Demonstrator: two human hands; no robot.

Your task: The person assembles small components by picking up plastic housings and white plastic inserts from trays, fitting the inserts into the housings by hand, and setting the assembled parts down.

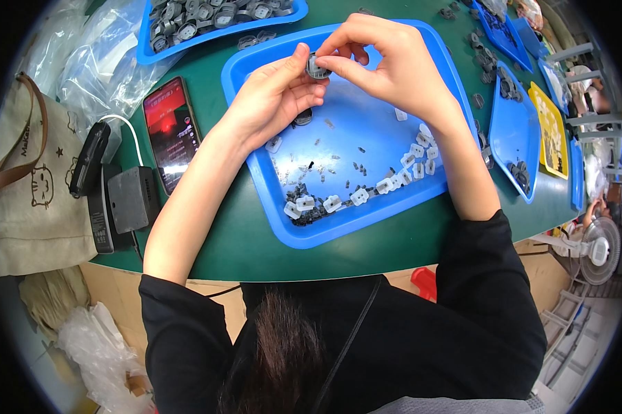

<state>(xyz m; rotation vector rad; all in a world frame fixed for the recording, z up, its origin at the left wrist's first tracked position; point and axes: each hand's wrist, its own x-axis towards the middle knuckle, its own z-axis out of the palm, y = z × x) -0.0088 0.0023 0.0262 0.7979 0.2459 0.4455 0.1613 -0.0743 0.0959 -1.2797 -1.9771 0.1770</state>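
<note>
Over the far part of a blue tray (290,238), both my hands meet on a small round grey plastic part (317,67). My left hand (278,93) grips it from the left between thumb and fingers. With thumb and forefinger pinched at its upper right side, my right hand (387,65) touches the same part; whether a smaller piece sits in that pinch is hidden. Below my left hand a dark round part (302,117) lies in the tray. White translucent pieces (359,196) and a pile of tiny black pieces (314,214) gather along its near side.
A second blue tray (145,52) heaped with grey parts stands at the far left. Left of my arm lie a phone (171,131), black devices with a white cable (133,200) and a canvas bag (21,228). More blue trays (507,138) and a yellow one (549,131) stand right.
</note>
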